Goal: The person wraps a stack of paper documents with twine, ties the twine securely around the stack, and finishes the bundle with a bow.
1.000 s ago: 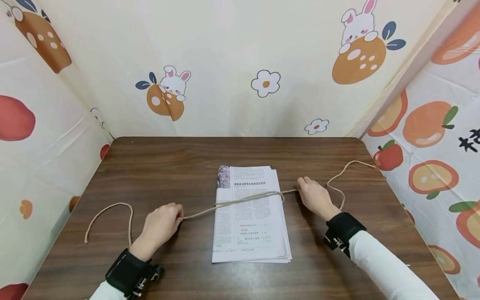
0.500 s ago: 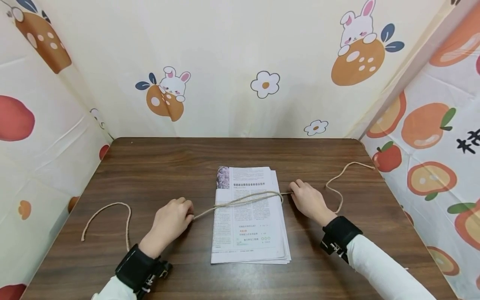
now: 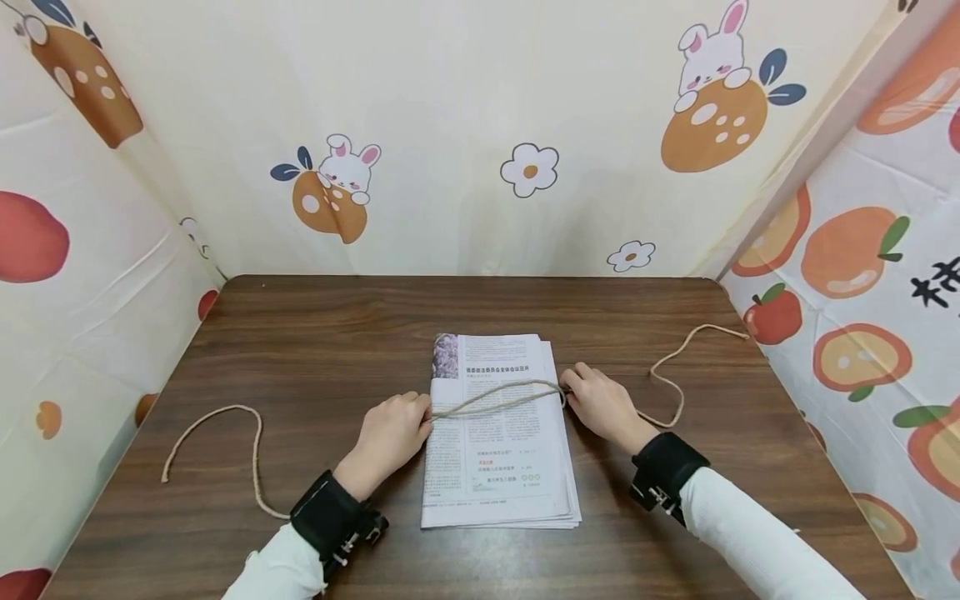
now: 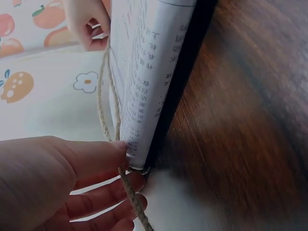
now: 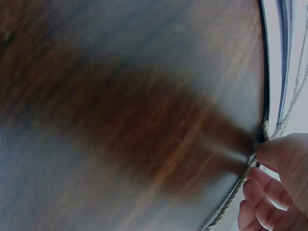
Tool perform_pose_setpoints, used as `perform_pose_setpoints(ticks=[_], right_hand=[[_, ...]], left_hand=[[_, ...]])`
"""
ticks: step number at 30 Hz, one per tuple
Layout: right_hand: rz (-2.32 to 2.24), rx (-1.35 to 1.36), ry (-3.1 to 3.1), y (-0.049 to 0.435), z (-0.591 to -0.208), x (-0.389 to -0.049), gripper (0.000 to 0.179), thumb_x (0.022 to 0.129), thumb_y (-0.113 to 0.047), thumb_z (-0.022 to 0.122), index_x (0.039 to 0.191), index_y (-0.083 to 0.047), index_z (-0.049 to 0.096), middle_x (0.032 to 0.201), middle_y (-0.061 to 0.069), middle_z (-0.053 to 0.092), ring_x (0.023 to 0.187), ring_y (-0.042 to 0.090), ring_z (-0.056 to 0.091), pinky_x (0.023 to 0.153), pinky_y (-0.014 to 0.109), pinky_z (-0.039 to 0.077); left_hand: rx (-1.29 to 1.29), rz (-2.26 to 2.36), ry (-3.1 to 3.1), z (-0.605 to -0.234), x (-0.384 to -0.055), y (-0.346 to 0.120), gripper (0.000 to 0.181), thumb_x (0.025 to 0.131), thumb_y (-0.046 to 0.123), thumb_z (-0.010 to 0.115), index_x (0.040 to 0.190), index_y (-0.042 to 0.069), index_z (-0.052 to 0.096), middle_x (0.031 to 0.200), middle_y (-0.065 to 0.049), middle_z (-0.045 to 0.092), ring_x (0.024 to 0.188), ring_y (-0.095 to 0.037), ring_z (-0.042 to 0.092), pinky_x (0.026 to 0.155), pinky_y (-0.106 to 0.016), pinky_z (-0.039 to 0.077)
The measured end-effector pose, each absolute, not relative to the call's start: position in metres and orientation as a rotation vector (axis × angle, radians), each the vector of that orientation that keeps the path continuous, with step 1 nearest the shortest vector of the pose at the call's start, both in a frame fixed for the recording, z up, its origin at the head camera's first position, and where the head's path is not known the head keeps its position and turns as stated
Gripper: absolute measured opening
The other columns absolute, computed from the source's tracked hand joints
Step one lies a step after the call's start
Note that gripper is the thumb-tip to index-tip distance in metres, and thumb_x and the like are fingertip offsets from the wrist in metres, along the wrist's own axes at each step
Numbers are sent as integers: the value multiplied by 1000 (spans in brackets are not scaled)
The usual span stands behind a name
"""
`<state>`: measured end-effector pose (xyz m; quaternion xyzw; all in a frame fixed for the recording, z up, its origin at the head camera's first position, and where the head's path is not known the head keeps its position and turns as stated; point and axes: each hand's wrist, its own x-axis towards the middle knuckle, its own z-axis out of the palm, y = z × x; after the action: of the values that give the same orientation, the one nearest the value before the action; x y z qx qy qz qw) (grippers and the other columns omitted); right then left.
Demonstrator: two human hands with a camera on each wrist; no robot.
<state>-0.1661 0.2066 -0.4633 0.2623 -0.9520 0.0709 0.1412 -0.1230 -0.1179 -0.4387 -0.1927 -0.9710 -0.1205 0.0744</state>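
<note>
A folded stack of newspapers (image 3: 495,483) lies on the wooden table, with two strands of tan rope (image 3: 525,382) crossing its top. My left hand (image 3: 393,433) is at the stack's left edge, pinching the rope there. In the left wrist view, the thumb (image 4: 98,156) presses by the paper's edge and the rope (image 4: 134,199) trails down past the fingers. At the right edge, my right hand (image 3: 603,404) pinches the rope between thumb and fingertips. From there the rope (image 5: 231,197) runs off along the table in the right wrist view. The strands over the paper sag slightly.
One rope tail (image 3: 257,450) curves over the table's left side. The other tail (image 3: 681,392) bends toward the right edge of the table (image 3: 337,333). Printed cloth walls (image 3: 450,100) stand at the back and both sides. Each wrist wears a black strap (image 3: 330,517).
The left hand has moved right and slightly up along the rope to the newspapers' edge. The right hand has shifted left to the other edge. The strands between them have slackened and spread.
</note>
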Motion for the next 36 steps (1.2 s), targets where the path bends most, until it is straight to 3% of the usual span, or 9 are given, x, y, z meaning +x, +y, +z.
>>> perform_pose_setpoints(ticks=[11, 20, 36], right_hand=[[185, 771, -2697, 207, -459, -171, 15, 77, -3, 69, 76, -9, 54, 71, 1, 49, 59, 16, 48, 49, 28, 39], [174, 761, -2737, 209, -451, -180, 14, 80, -4, 66, 76, -9, 53, 66, -1, 48, 55, 14, 46, 47, 27, 37], [134, 811, -2653, 205, -440, -190, 21, 77, -1, 66, 71, -10, 48, 63, -1, 44, 53, 16, 42, 45, 27, 34]], left_hand=[[-560, -341, -2933, -437, -120, -127, 13, 75, 13, 75, 76, 15, 62, 69, 3, 58, 58, -18, 58, 46, -30, 42], [-556, -315, -2917, -437, -114, -144, 13, 75, 11, 74, 74, 16, 62, 67, 4, 54, 55, -16, 54, 43, -27, 38], [-592, -310, -2859, -435, -100, -148, 15, 74, 11, 75, 71, 15, 61, 66, 4, 54, 57, -13, 53, 46, -26, 40]])
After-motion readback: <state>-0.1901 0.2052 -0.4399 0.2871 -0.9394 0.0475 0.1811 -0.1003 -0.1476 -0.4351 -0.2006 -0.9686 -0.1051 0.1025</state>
